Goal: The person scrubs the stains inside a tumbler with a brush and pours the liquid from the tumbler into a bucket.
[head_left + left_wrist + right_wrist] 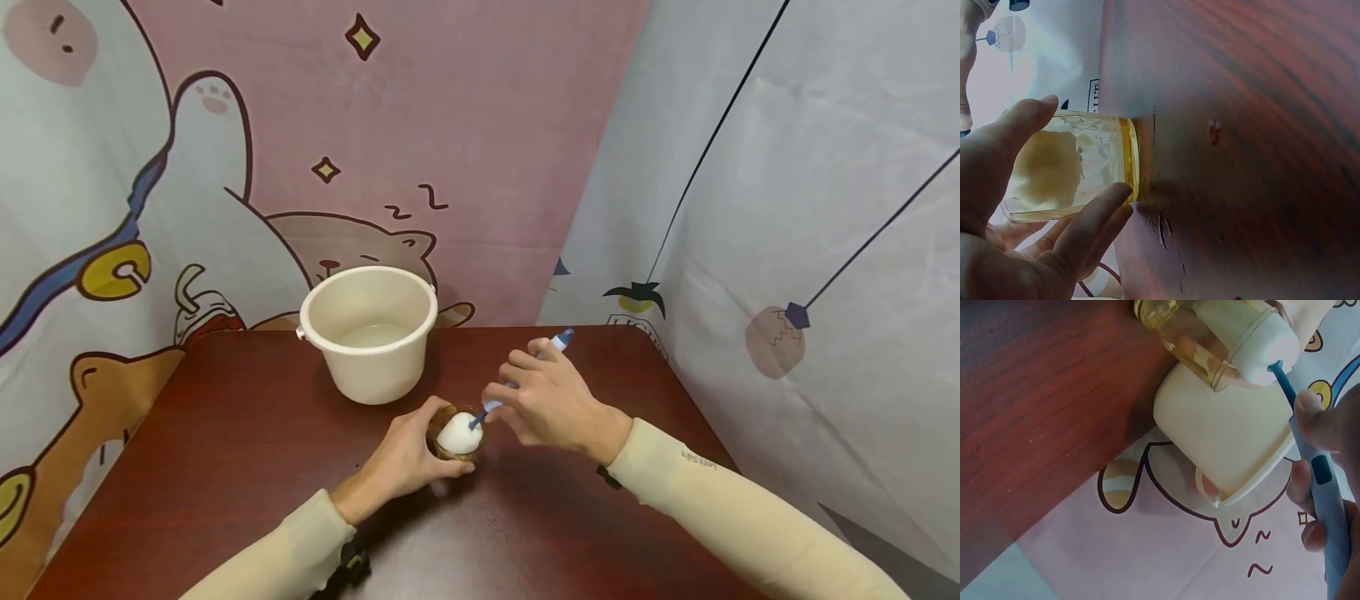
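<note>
My left hand (405, 454) grips an amber-tinted clear glass (1104, 147) from the side, thumb and fingers curled around it. In the left wrist view the glass's thick base is close to the tabletop; I cannot tell whether it touches. A white, rounded, egg-like thing (459, 434) sits in the glass and bulges above its rim. My right hand (551, 404) holds a light-blue pen-like tool (1329, 512) slantwise between thumb and fingers. The tool's thin dark-blue tip (1283, 381) touches the top of the white thing, where a small blue spot shows.
A cream plastic bucket (375, 367) stands on the dark red-brown table (247, 433), behind the glass and to its left. Cartoon-printed curtains (495, 150) hang along the table's back and sides. Small dark marks lie on the tabletop close to the glass.
</note>
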The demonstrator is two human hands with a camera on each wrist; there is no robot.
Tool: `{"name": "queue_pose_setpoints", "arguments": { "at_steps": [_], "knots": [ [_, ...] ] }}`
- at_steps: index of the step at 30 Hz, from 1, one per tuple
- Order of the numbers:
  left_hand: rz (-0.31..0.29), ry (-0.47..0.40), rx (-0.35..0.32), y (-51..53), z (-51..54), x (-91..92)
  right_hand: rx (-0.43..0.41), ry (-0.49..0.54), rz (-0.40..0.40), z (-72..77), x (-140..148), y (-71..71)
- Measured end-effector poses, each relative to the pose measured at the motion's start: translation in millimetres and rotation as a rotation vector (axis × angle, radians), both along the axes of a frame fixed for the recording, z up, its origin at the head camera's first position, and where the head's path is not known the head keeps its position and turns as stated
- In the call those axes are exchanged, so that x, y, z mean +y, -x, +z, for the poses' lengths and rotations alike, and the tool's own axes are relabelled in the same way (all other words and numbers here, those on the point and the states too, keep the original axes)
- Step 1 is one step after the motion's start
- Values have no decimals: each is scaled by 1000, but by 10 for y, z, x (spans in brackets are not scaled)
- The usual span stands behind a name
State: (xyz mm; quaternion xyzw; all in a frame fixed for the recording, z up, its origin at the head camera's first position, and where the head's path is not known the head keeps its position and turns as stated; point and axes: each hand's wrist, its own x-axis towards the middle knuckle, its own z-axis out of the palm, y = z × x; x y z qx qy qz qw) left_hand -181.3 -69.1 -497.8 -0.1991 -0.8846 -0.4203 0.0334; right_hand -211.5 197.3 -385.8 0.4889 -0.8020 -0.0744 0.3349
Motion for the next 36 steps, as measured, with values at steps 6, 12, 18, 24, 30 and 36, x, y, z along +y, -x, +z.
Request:
{"name": "queue_pose_setpoints", "arguments": {
  "at_steps": [6, 12, 18, 24, 30, 36],
  "knots": [
    [19, 13, -9, -5, -10, 7, 74, 38, 4, -62, -65, -33],
    [25, 17, -12, -3, -5, 14, 168, -17, -7, -36, -132, -57],
    [27, 25, -8, -7, -2, 22, 259, -112, 39, 55, -193, -70],
    [14, 24, 6, 11, -5, 17, 359, -211, 93, 154, -267, -56],
    [18, 26, 2, 16, -15, -5, 410, -304, 97, 243, -369, -64],
    [7, 10, -6, 17, -5, 1, 381, -363, 57, 295, -439, -96]
  ]
}}
